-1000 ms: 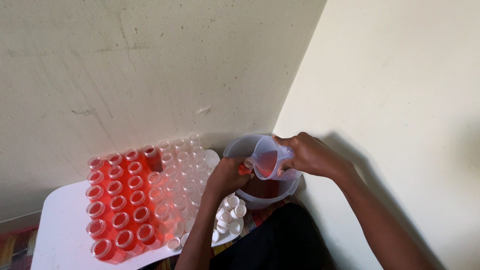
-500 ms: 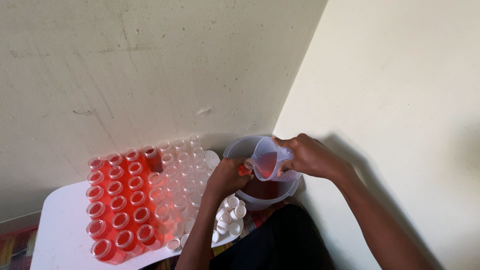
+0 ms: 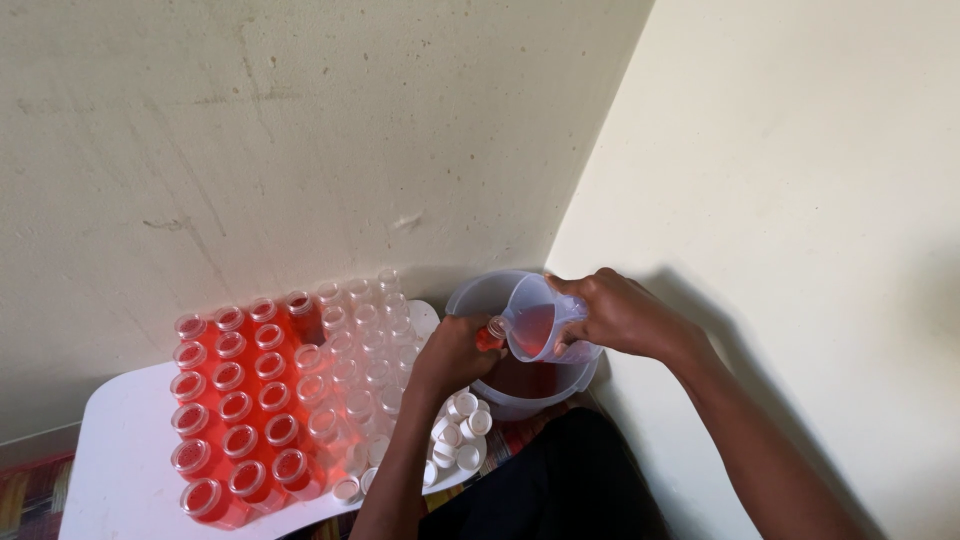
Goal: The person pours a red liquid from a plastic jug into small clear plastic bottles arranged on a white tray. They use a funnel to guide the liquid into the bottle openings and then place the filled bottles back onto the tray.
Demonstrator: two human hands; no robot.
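Observation:
My right hand grips a clear plastic jug holding red liquid, tilted with its spout toward a small clear bottle. My left hand holds that small bottle, which shows red liquid inside, over a larger clear bowl that also contains red liquid. To the left, a white table carries rows of small bottles filled with red liquid and rows of empty clear bottles.
Several white caps lie loose on the table's right end. Two plain walls meet in a corner just behind the bowl. A patterned cloth shows at the lower left. My dark-clothed lap lies below the bowl.

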